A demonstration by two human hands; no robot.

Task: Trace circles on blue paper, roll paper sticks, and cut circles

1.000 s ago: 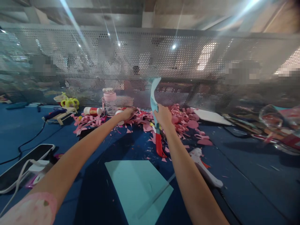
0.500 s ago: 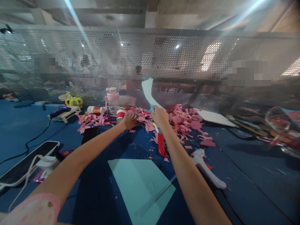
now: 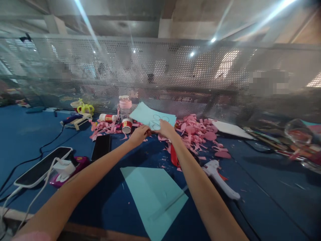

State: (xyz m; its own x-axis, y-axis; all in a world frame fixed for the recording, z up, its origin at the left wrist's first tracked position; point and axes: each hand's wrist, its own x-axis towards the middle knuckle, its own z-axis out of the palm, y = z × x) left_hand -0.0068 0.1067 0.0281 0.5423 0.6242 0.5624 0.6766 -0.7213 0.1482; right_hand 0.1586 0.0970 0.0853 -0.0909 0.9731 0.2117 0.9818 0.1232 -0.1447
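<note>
A sheet of light blue paper [image 3: 145,113] with several circles drawn on it is tilted up over the pink scraps, and my right hand [image 3: 164,127] pinches its lower edge. My left hand [image 3: 139,135] is closed beside that edge, close to the right fingers; what its fingertips hold is too blurred to make out. Between the hands and me, a larger blue-green sheet [image 3: 150,190] lies flat on the table with a translucent strip [image 3: 168,204] on it. A red-handled tool [image 3: 174,156] lies partly hidden behind my right forearm.
Pink paper scraps [image 3: 192,132] are heaped along the mesh screen [image 3: 180,70]. A white glue gun [image 3: 222,182] lies right. Toward the left are a black phone [image 3: 101,147], a white-rimmed device [image 3: 43,167] with cables, a red-and-white tub [image 3: 127,126] and a bottle [image 3: 125,105].
The blue paper has swung from upright and edge-on to spread leftward, showing its drawn circles. My left hand has left the scraps near the tub and come right, beside my right hand.
</note>
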